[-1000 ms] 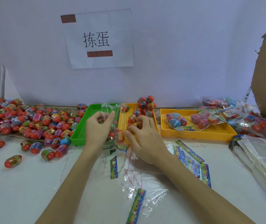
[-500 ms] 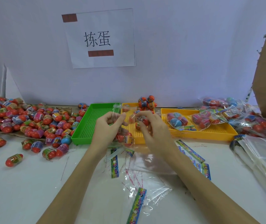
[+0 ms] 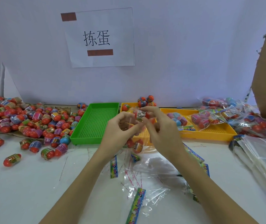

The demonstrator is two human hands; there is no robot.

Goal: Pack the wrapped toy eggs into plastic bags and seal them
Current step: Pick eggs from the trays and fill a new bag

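My left hand (image 3: 121, 128) pinches the top of a clear plastic bag (image 3: 134, 143) raised over the middle yellow tray (image 3: 141, 136); wrapped eggs hang in the bag's bottom. My right hand (image 3: 159, 126) holds a wrapped toy egg (image 3: 139, 114) at the bag's mouth with its fingertips. A big heap of wrapped eggs (image 3: 24, 120), mostly red, lies at the left. More loose eggs (image 3: 146, 101) sit at the back of the yellow tray.
A green tray (image 3: 96, 123) stands left of the hands. The right yellow tray (image 3: 210, 133) holds filled bags, and more filled bags (image 3: 248, 117) pile beyond it. Unfilled bags (image 3: 261, 156) are stacked at the right; loose bags and coloured header cards (image 3: 136, 206) lie near me.
My right hand rose from the yellow tray with an egg and came up to the bag's mouth. My left hand lifted the bag and shifted right.
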